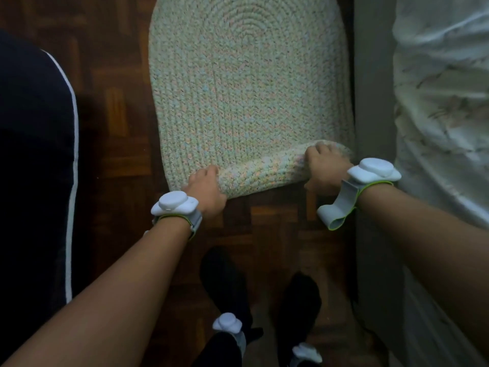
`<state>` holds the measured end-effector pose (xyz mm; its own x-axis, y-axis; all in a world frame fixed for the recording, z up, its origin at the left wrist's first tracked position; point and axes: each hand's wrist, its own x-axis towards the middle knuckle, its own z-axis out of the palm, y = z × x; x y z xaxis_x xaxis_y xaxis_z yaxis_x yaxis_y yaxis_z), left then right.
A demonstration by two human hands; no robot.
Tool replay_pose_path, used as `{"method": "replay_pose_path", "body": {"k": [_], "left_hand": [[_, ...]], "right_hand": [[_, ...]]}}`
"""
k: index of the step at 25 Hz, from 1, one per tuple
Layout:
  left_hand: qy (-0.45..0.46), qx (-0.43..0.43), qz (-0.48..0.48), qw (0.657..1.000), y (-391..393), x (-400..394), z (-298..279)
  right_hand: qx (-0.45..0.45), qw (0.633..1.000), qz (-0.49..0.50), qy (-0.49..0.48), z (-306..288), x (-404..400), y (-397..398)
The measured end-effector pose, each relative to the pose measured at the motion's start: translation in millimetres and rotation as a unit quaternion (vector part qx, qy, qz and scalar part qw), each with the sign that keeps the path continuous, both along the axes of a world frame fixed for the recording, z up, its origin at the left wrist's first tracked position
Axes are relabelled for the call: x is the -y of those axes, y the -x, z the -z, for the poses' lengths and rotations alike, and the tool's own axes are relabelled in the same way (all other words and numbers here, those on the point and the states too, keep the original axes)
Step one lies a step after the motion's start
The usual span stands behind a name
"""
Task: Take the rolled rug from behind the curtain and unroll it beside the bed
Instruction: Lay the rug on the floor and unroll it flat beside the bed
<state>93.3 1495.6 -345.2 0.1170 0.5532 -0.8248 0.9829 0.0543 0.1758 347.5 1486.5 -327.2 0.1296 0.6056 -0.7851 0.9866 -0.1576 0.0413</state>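
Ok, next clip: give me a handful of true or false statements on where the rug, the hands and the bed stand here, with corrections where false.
1. The rug is mostly unrolled flat on the wooden floor. True.
2. Only the left hand touches the rug. False: the right hand grips the near rolled end too.
3. The rug lies right beside the bed, on the person's right. True.
4. The near end of the rug already lies flat. False: it is curled up under both hands.
5. The person stands on the rug. False: both feet are on bare floor, short of its near end.
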Motion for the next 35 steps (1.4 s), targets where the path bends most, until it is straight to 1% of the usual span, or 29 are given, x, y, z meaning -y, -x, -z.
{"method": "replay_pose_path", "body": {"k": [2,5,7,8,11,13,17,19,22,24,26,29,33,35], "left_hand": [[-0.016,-0.007,-0.003,1.000,-1.6,14.8,0.2],[-0.040,-0.007,0.001,0.999,-2.8,32.5,2.7],[-0.050,0.003,-0.018,0.999,-0.9,40.6,5.7],[-0.052,0.007,-0.028,0.998,-2.7,47.3,7.5],[-0.053,0.002,-0.050,0.997,-5.4,64.5,7.9],[-0.055,-0.005,-0.041,0.998,-6.3,74.0,7.0],[-0.069,0.027,-0.032,0.997,1.9,87.1,7.3],[-0.053,0.033,-0.013,0.998,7.3,90.9,7.9],[0.021,0.010,0.066,0.998,8.4,99.2,10.2],[0.057,0.014,0.071,0.996,10.4,108.4,11.1],[0.074,0.012,0.073,0.994,14.3,118.8,10.7],[0.099,-0.013,0.099,0.990,17.0,132.0,4.3],[0.102,-0.011,0.082,0.991,14.0,125.8,-12.1],[0.091,0.000,0.064,0.994,7.5,116.1,-36.6]], "right_hand": [[-0.007,1.000,-0.011,-0.007,4.6,9.5,0.8],[0.024,0.998,-0.033,-0.040,8.5,25.2,1.3],[0.033,0.998,-0.020,-0.046,13.0,33.2,1.9],[0.029,0.999,-0.013,-0.038,14.9,38.7,-0.7],[-0.022,1.000,0.018,-0.007,15.8,53.1,-6.6],[-0.044,0.998,0.036,0.005,12.3,63.3,-8.0],[-0.045,0.998,0.024,0.037,6.0,82.6,0.3],[-0.052,0.997,0.021,0.046,6.6,93.5,8.4],[-0.065,0.996,0.009,0.066,8.4,110.9,18.1],[-0.078,0.992,0.004,0.094,10.2,127.1,23.2],[-0.096,0.987,-0.001,0.126,13.8,140.8,31.2],[-0.091,0.985,-0.011,0.148,11.8,154.5,42.2],[-0.095,0.988,0.018,0.117,-6.8,151.1,44.4],[-0.105,0.990,0.036,0.091,-32.1,141.0,46.7]]}}
